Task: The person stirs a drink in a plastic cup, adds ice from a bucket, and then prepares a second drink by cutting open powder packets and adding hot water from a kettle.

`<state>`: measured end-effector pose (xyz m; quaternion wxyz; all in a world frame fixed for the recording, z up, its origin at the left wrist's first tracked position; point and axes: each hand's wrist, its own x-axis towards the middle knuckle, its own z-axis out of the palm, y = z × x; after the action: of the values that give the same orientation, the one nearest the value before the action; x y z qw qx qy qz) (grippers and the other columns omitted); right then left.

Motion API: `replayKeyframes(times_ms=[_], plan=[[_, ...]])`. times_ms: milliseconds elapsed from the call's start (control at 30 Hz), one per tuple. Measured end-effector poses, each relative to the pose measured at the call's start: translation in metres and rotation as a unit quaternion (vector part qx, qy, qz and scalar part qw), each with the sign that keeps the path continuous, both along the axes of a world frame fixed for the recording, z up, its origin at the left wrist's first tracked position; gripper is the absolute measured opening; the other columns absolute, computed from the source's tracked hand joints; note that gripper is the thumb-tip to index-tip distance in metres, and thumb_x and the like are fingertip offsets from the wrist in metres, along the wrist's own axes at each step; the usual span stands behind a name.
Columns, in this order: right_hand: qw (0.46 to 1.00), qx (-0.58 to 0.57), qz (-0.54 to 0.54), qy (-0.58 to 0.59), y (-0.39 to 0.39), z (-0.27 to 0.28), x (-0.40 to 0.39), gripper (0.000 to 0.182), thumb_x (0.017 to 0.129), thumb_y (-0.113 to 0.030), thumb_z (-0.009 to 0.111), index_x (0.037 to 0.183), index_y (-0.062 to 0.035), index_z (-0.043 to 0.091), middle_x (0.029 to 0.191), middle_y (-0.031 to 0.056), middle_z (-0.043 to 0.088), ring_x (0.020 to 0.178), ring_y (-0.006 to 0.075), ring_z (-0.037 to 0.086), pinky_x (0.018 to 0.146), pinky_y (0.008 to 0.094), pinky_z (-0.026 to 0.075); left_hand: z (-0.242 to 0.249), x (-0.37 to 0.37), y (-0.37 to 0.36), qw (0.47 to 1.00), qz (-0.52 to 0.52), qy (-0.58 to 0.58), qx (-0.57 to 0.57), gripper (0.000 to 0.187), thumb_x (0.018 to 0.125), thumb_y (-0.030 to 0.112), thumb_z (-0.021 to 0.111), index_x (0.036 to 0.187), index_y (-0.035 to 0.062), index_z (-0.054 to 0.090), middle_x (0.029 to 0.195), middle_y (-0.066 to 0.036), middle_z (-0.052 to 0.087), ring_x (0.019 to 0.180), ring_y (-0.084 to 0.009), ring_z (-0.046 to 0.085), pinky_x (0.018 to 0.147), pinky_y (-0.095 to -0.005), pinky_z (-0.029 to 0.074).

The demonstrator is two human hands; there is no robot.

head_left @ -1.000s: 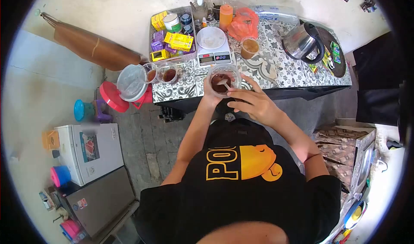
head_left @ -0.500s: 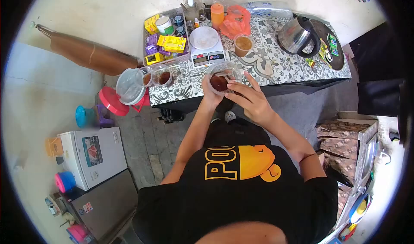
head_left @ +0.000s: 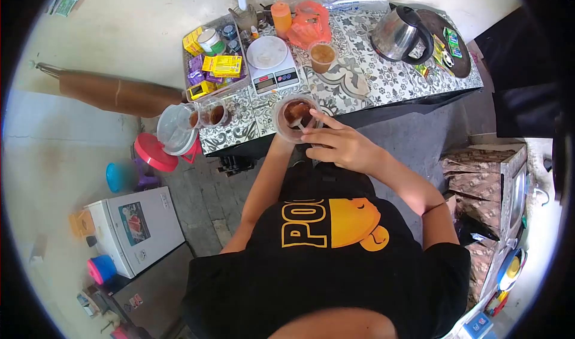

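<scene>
Just in front of the table edge is a clear plastic cup (head_left: pixel 279 123) with dark reddish-brown liquid in it. My left hand (head_left: pixel 284 142) supports the cup from below, its fingers mostly hidden behind it. With pinched fingers, my right hand (head_left: pixel 342 146) holds a pale spoon (head_left: pixel 297 123) that dips into the liquid. On the table's left part stand two more clear cups, one (head_left: pixel 217 115) with dark brown contents and another (head_left: pixel 193 121) beside it. A cup of light brown drink (head_left: pixel 322 58) stands farther back.
A digital kitchen scale (head_left: pixel 275 81) is beyond the cup. To its left lies a tray (head_left: pixel 238 86) of boxes and tins. An orange bottle (head_left: pixel 281 19), red plastic bag (head_left: pixel 310 24) and steel kettle (head_left: pixel 392 36) stand behind. A white tub (head_left: pixel 176 132) is at the table's left end.
The view has shifted slightly. The cup has come a little closer to my body, and the spoon sits differently inside it. My right hand stays at the rim.
</scene>
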<state>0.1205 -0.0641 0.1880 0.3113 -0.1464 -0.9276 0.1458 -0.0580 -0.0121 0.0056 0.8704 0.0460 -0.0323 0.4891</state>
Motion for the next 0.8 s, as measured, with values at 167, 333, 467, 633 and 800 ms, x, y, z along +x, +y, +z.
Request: replayKeyframes(times_ms=[167, 333, 467, 633, 800], plan=[[0.999, 0.022, -0.016, -0.021, 0.004, 0.017, 0.009, 0.017, 0.069, 0.002, 0.063, 0.085, -0.0031, 0.062, 0.094, 0.0108, 0.063, 0.099, 0.0258, 0.065, 0.113, 0.0509, 0.034, 0.030, 0.008, -0.007, 0.913, 0.169, 0.346, 0.135, 0.044, 0.092, 0.039, 0.047, 0.111, 0.0014, 0.060, 0.103, -0.013, 0.066, 0.092, -0.0255, 0.064, 0.078, -0.0369, 0.055], [0.993, 0.029, -0.103, 0.052, 0.012, 0.003, 0.004, 0.020, 0.067, 0.008, 0.060, 0.085, -0.0007, 0.059, 0.085, 0.0120, 0.063, 0.089, 0.0272, 0.066, 0.113, 0.0498, 0.034, 0.045, 0.011, 0.001, 0.983, 0.080, 0.163, -0.032, 0.055, 0.092, 0.044, 0.036, 0.112, -0.0012, 0.060, 0.100, -0.017, 0.067, 0.088, -0.0297, 0.065, 0.074, -0.0400, 0.056], [0.991, -0.041, -0.118, 0.047, 0.011, -0.007, -0.001, 0.031, 0.064, 0.013, 0.061, 0.092, -0.0004, 0.063, 0.094, 0.0122, 0.066, 0.094, 0.0282, 0.066, 0.111, 0.0520, 0.035, 0.036, 0.014, -0.001, 0.957, 0.132, 0.258, 0.029, 0.057, 0.092, 0.044, 0.033, 0.112, -0.0020, 0.060, 0.101, -0.017, 0.067, 0.089, -0.0300, 0.065, 0.078, -0.0381, 0.055], [0.962, -0.086, -0.220, 0.138, -0.002, -0.016, -0.025, 0.026, 0.077, 0.015, 0.054, 0.098, 0.0017, 0.060, 0.093, 0.0137, 0.065, 0.092, 0.0334, 0.065, 0.108, 0.0507, 0.038, 0.022, 0.023, -0.004, 0.954, 0.184, 0.230, 0.049, 0.053, 0.093, 0.042, 0.036, 0.114, -0.0009, 0.060, 0.107, -0.016, 0.066, 0.094, -0.0288, 0.065, 0.082, -0.0370, 0.054], [0.946, -0.076, -0.260, 0.176, -0.008, -0.022, -0.051, 0.021, 0.079, 0.014, 0.055, 0.098, 0.0042, 0.058, 0.094, 0.0161, 0.064, 0.094, 0.0357, 0.064, 0.106, 0.0501, 0.041, -0.011, 0.020, 0.009, 0.988, 0.152, 0.000, -0.002, 0.048, 0.095, 0.041, 0.042, 0.119, 0.0021, 0.057, 0.116, -0.015, 0.063, 0.105, -0.0279, 0.062, 0.088, -0.0381, 0.053]])
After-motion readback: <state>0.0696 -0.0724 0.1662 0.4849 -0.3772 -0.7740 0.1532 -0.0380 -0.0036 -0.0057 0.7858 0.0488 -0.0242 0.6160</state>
